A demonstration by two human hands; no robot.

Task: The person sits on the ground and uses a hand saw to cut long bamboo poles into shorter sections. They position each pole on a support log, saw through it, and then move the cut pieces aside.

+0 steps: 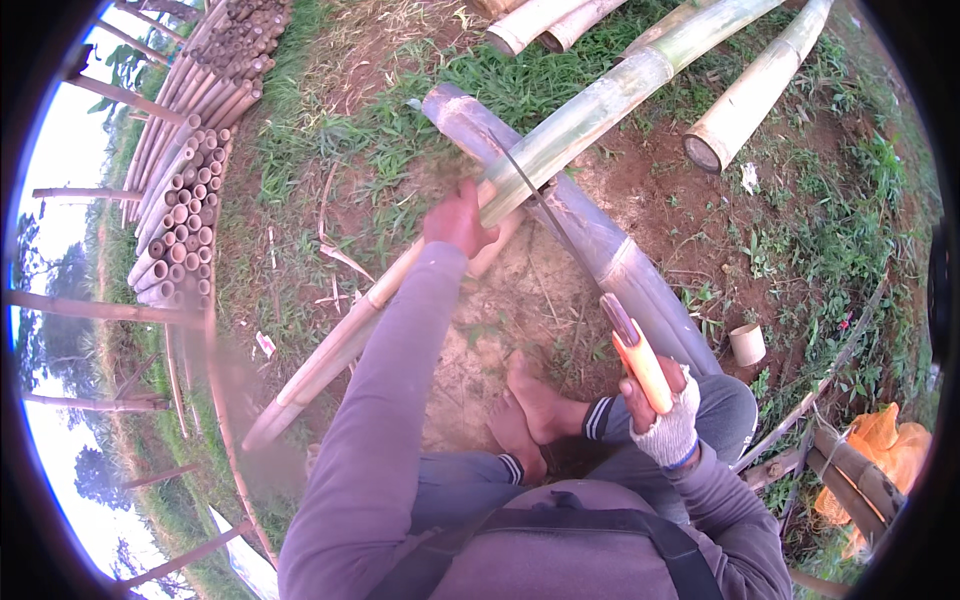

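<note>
A long green-and-tan bamboo pole [600, 105] lies slantwise across a thick greyish bamboo log [625, 262]. My bare left hand [458, 220] is closed around the pole, just left of where the two cross. In my right hand [662, 412], which wears a white knit glove, is a hand saw with an orange handle [643, 366]. The saw's thin dark blade [566, 240] reaches up and away over the pole near the crossing. How deep its teeth sit in the bamboo I cannot tell.
Cut bamboo lengths are stacked in a rack [185, 215] at the far left. A loose bamboo piece [758, 90] lies on the grass at upper right. A short bamboo ring [747, 345] and an orange bag [880, 445] are at right. My bare feet [530, 410] are close below the poles.
</note>
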